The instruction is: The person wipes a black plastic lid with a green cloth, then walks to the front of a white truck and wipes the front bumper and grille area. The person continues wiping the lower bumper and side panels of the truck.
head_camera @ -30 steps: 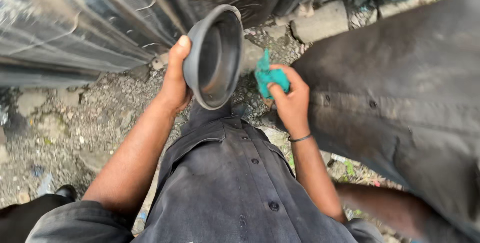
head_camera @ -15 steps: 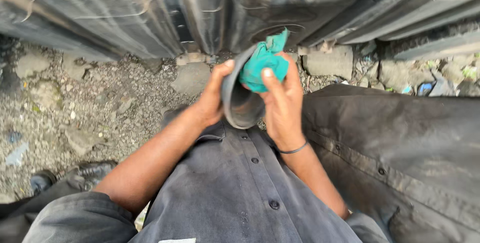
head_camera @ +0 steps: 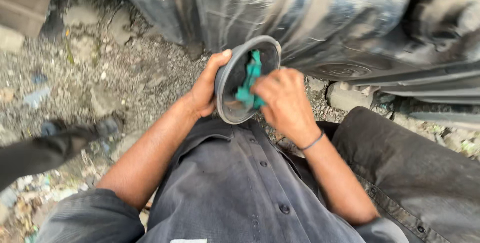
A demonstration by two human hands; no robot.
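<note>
- Landmark: the dark round cup-shaped part (head_camera: 246, 79), held up in front of our chest, just below the big black tyre (head_camera: 280, 18).
- Our left hand (head_camera: 204, 89) grasps the part at its left rim, thumb hooked over the upper edge, fingers hidden behind the back wall. Firm grip as far as we can see.
- Our right hand (head_camera: 282, 100) sits at the part's right side, clenched on a teal rag (head_camera: 248, 85). The rag is pushed inside the part's bowl, touching the inner wall.
- Key relation: the bowl's mouth faces right and toward us, so the opening points at the right hand. The part's axis runs roughly left to right, tilted up; the rim is a tall oval from our view.
- Right hand is the one nearer the inside surface; left hand only reaches the outer rim.
- Below the part: our dark grey shirt (head_camera: 235, 183). Left of it: gravel ground (head_camera: 100, 73). Right of it, lower: another dark garment (head_camera: 420, 173), touching nothing we hold.
- Some motion blur on the tyre; the hands are sharp enough to read.
</note>
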